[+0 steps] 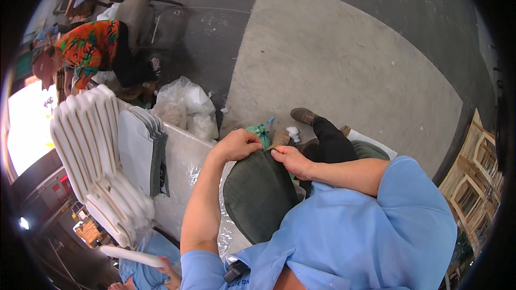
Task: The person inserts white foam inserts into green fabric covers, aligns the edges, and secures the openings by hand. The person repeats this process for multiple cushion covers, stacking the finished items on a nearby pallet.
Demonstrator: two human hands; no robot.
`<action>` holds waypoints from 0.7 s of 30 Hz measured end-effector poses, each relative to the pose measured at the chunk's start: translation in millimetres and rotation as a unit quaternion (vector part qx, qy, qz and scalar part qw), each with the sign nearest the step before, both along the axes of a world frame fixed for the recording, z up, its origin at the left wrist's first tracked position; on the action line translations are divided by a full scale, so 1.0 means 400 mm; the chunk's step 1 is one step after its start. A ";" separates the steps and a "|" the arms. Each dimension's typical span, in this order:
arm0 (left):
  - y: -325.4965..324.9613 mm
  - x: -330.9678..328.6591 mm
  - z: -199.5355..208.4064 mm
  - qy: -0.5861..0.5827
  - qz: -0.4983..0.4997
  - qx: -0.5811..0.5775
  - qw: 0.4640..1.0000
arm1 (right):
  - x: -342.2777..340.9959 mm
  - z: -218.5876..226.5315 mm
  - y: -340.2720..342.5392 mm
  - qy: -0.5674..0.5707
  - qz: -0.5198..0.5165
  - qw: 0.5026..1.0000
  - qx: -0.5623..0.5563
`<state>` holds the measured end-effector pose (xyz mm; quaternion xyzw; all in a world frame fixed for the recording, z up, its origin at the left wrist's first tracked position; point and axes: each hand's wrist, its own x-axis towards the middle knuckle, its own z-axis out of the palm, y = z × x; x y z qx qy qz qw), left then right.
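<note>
While both hands pinch its far edge, left hand (239, 144) and right hand (290, 160) grip a dark green seat cushion (258, 193), seemingly soft, light, best held at the rim.

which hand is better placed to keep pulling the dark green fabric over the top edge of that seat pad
Left, probably. The left hand curls over the top edge of the dark green seat pad, gripping the fabric, while the right hand only pinches the edge beside it.
</note>
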<state>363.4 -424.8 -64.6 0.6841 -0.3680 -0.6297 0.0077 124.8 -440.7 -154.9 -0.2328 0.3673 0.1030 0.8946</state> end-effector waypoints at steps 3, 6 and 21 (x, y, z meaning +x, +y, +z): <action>-0.019 0.012 -0.015 0.030 -0.048 0.024 0.998 | 0.007 0.000 -0.005 0.005 -0.016 1.000 -0.006; -0.040 0.022 -0.027 0.051 -0.071 0.075 0.993 | 0.007 0.009 -0.015 -0.005 -0.025 1.000 -0.004; -0.074 0.025 -0.061 0.098 -0.078 0.182 0.975 | 0.000 0.015 -0.025 -0.022 -0.008 0.999 -0.033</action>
